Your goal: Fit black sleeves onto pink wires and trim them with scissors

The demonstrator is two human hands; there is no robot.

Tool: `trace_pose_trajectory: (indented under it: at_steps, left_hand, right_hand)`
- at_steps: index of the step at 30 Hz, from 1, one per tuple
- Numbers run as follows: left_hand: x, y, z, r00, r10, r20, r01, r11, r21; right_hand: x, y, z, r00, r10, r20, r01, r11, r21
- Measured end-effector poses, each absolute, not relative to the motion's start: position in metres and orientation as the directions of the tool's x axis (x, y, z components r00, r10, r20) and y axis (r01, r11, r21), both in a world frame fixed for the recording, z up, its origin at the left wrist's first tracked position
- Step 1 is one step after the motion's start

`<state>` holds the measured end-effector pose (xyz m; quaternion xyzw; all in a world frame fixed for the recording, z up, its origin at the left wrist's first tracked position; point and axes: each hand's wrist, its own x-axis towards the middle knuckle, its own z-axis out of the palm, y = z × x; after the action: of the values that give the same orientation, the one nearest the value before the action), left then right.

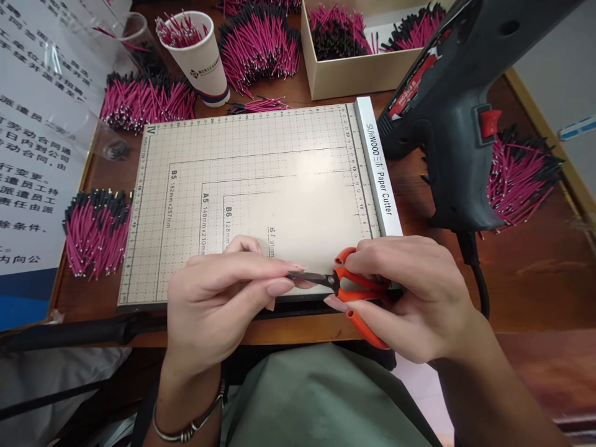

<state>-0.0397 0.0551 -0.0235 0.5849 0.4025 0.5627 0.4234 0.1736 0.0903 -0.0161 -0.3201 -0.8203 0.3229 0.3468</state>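
Observation:
My right hand [414,285] holds a small pair of scissors [361,287] by its orange handles, the dark blades pointing left. The blade tips meet the pinched thumb and forefinger of my left hand [223,285]. Anything between those fingertips is too small or hidden to make out. Both hands hover over the front edge of a cream paper cutter board [251,167] printed with a grid and size marks.
Bundles of magenta wires with black ends lie around the board, such as this left bundle [97,233]. A paper cup [198,59] and a cardboard box [358,71], both holding wires, stand behind. A black heat gun [447,124] stands at the right, its cord hanging down.

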Motion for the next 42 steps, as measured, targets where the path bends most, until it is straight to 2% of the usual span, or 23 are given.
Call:
trace_pose_trajectory:
  at_steps: [7,11,25,36,42]
  left_hand:
    - [-0.0391,0.0534,-0.0222,0.037,0.955,0.294,0.026,-0.295,0.955]
    - [-0.0386,0.0512,-0.0198,0.000,0.979,0.202,0.074,-0.201,0.977]
    - [-0.0384,0.0490,-0.0197,0.025,0.987,0.157,-0.035,-0.156,0.987]
    - [-0.0368,0.0489,-0.0212,0.013,0.984,0.178,-0.066,-0.176,0.982]
    - [-0.0399,0.0510,-0.0245,0.027,0.962,0.273,-0.031,-0.272,0.962]
  right_hand:
    - [0.1736,0.0901,-0.0159,-0.534,0.770,0.350,0.317,0.566,-0.761]
    - [0.1731,0.0912,-0.0136,-0.505,0.789,0.350,0.304,0.542,-0.784]
    - [0.1715,0.0905,-0.0137,-0.510,0.788,0.345,0.320,0.546,-0.774]
    - [0.1718,0.0909,-0.0131,-0.513,0.780,0.358,0.286,0.548,-0.786]
    - [0.1735,0.0915,-0.0143,-0.508,0.786,0.351,0.274,0.534,-0.800]
